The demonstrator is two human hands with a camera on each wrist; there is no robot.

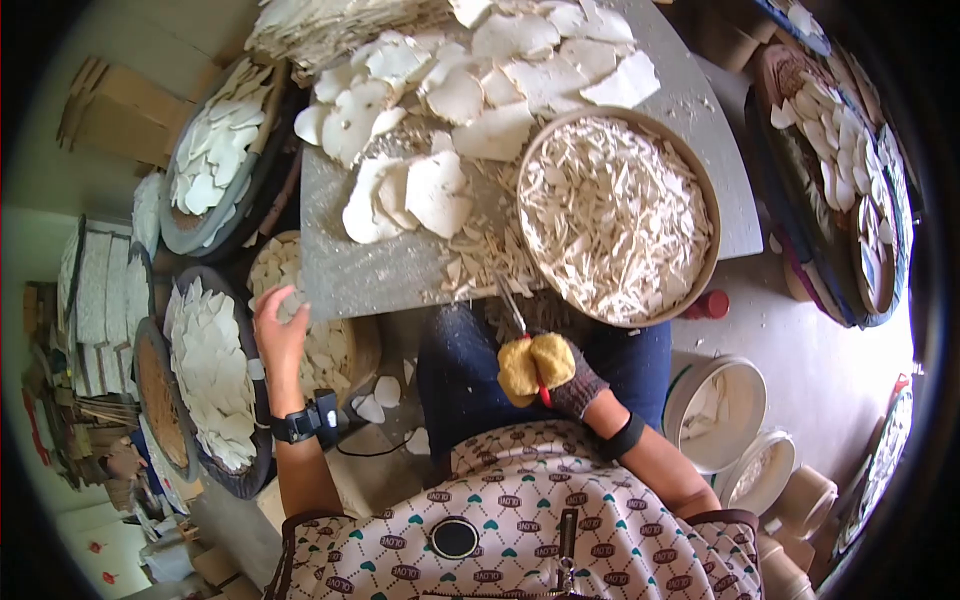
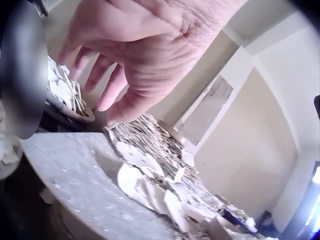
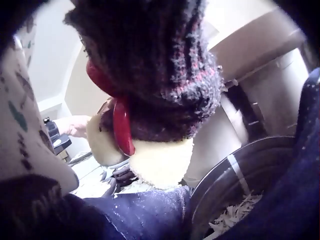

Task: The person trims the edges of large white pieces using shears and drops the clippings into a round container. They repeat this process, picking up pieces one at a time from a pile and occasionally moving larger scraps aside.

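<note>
My left hand (image 1: pixel 281 335) hovers off the table's left corner with its fingers spread and loosely bent. It holds nothing, as the left wrist view shows of the palm (image 2: pixel 155 60). Beneath it stands a round basket (image 1: pixel 372 350) of pale flat pieces. Above my lap, my right hand (image 1: pixel 572 385) wears a dark knit glove with yellow padding (image 1: pixel 519 369) over the fingers. It grips scissors (image 1: pixel 513 309) with red handles, their blades pointing at the table edge. In the right wrist view, the red handle (image 3: pixel 121 125) shows between glove and padding.
On the grey table (image 1: pixel 350 280) lie white sheet-like pieces (image 1: pixel 437 192) and trimmings. A round tray (image 1: pixel 712 215) heaped with cut strips overhangs its front edge. Buckets (image 1: pixel 757 388) stand at lower right. Large trays of pieces line the left (image 1: pixel 246 350) and right (image 1: pixel 765 150).
</note>
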